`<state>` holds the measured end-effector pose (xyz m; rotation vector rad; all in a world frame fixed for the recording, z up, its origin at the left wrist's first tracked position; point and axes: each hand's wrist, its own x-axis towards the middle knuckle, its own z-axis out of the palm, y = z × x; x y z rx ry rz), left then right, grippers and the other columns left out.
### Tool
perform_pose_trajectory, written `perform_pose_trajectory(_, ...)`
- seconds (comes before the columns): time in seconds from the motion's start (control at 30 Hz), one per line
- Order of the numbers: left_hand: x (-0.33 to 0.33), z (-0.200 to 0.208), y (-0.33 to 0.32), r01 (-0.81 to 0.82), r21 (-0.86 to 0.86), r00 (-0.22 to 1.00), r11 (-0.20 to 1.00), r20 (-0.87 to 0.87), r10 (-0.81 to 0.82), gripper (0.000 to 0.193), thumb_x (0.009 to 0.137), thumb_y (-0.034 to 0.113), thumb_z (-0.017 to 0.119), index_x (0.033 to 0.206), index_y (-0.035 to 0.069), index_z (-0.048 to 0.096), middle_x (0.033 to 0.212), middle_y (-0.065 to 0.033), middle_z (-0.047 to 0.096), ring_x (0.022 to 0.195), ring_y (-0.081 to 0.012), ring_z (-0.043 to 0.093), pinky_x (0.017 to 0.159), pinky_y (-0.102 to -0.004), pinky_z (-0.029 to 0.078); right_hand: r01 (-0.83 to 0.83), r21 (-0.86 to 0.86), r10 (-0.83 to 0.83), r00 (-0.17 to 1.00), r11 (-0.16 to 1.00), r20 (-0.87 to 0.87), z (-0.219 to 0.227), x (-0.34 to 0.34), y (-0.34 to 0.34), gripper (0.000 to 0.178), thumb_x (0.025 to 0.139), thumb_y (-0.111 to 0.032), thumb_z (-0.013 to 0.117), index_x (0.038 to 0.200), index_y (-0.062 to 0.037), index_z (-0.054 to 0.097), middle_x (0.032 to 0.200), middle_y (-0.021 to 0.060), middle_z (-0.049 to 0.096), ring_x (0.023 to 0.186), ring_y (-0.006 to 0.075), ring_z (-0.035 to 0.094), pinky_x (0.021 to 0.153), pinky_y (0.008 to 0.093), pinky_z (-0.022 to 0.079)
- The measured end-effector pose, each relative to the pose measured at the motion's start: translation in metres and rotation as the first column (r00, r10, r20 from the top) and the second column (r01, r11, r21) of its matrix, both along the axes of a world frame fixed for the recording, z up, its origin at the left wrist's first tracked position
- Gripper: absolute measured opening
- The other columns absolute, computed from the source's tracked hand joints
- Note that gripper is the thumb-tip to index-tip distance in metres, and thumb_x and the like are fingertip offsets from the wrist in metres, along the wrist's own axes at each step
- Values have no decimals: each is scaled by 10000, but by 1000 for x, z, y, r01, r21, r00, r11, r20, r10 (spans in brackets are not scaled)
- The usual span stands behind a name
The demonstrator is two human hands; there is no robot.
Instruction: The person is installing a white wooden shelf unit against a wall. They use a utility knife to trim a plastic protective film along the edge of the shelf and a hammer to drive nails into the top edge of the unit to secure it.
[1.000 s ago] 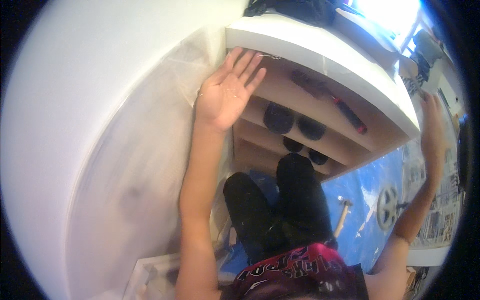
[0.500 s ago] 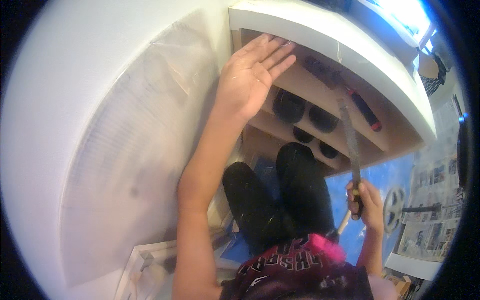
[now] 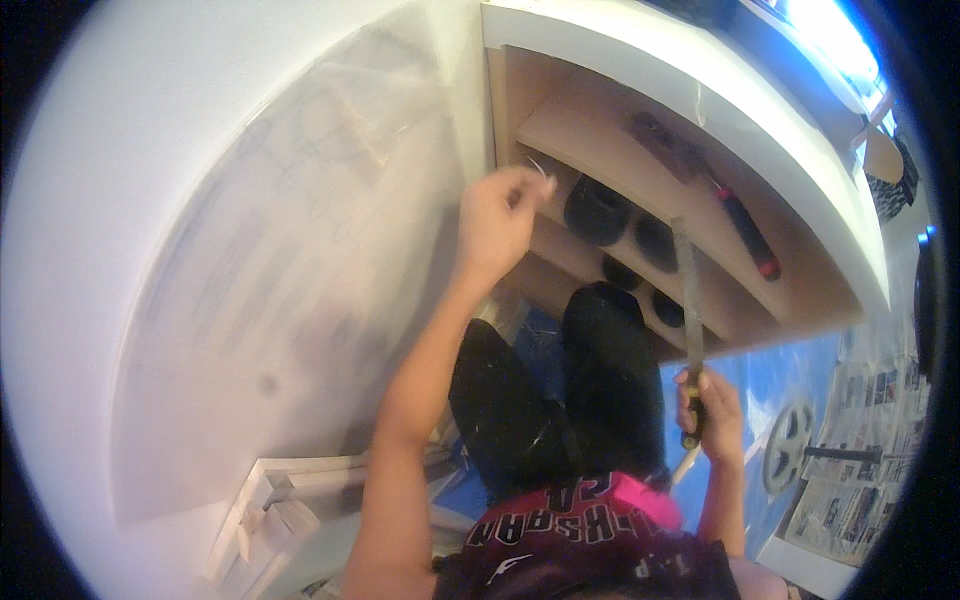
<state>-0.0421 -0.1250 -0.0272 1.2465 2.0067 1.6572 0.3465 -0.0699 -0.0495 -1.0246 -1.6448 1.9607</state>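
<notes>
My left hand (image 3: 497, 228) is raised beside the left end of a wooden shelf unit (image 3: 600, 140), fingers curled into a pinch. A thin, pale, curved strip (image 3: 536, 164) sticks up from the fingertips. Lower right, my right hand (image 3: 720, 418) is wrapped round the black and yellow handle of a long, flat-bladed tool (image 3: 691, 300). Its narrow grey blade looks rough and points up, in front of the shelves as I see it. Another tool with a black and red handle (image 3: 748, 235) and a dark, blurred head lies on the upper shelf.
Several dark rounded shapes (image 3: 597, 210) sit in the lower compartments. A thick white edge (image 3: 700, 80) curves over the unit. A pale panel (image 3: 290, 290) stands at left, with a white wooden frame (image 3: 260, 500) below it. Newspaper sheets (image 3: 860, 420) and a grey wheel-like part (image 3: 790, 447) lie at right over blue sheeting.
My left hand has come down from the unit's top edge and closed from spread fingers to a pinch. My right hand has shifted slightly left with the long tool.
</notes>
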Motion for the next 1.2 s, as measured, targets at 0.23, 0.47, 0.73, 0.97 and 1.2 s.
perform_pose_trajectory(0.23, 10, 51, 5, 274, 307, 873, 911, 318, -370, 729, 1009, 260, 638, 1562, -59, 287, 1595, -293, 329, 1415, -383, 460, 1173, -466, 398, -12, 29, 15, 993, 1000, -116, 2, -42, -5, 504, 1103, -329, 459, 1485, 0, 448, 765, 47, 574, 530, 116, 513, 496, 253, 428)
perform_pose_trajectory(0.47, -33, 80, 31, 88, 831, 313, 549, 500, -807, 570, 1054, 94, 434, 1520, -141, 205, 1616, -295, 243, 1499, -438, 279, 1251, -584, 281, -118, -192, 51, 945, 974, -322, -11, -105, -16, 526, 1110, -300, 438, 1550, -23, 361, 873, 95, 612, 514, 131, 518, 458, 258, 447)
perform_pose_trajectory(0.73, -19, 101, 22, 168, 744, 364, 647, 563, -742, 562, 1075, 119, 365, 1517, -169, 170, 1595, -327, 261, 1503, -484, 243, 1268, -606, 210, -224, -255, 1, 752, 940, -659, -46, -190, -30, 602, 1097, -289, 473, 1599, -32, 262, 1028, 133, 646, 740, 192, 633, 659, 329, 553)
perform_pose_trajectory(0.97, -25, 105, 15, 85, 797, 115, 598, 588, -800, 573, 1092, 143, 305, 1522, -187, 119, 1618, -346, 192, 1524, -494, 174, 1269, -610, 193, -262, -198, 61, 733, 945, -677, -62, -197, -26, 583, 1098, -256, 480, 1594, -21, 282, 1069, 134, 650, 846, 187, 624, 767, 349, 558)
perform_pose_trajectory(1.2, -18, 116, -1, 207, 506, 624, 838, 591, -511, 544, 1101, 214, 344, 1518, -133, 293, 1579, -308, 349, 1482, -459, 333, 1236, -536, 307, -366, -223, 84, 661, 903, -745, -59, -219, -29, 635, 1089, -173, 497, 1639, -107, 186, 1146, 166, 635, 965, 209, 623, 907, 398, 554)
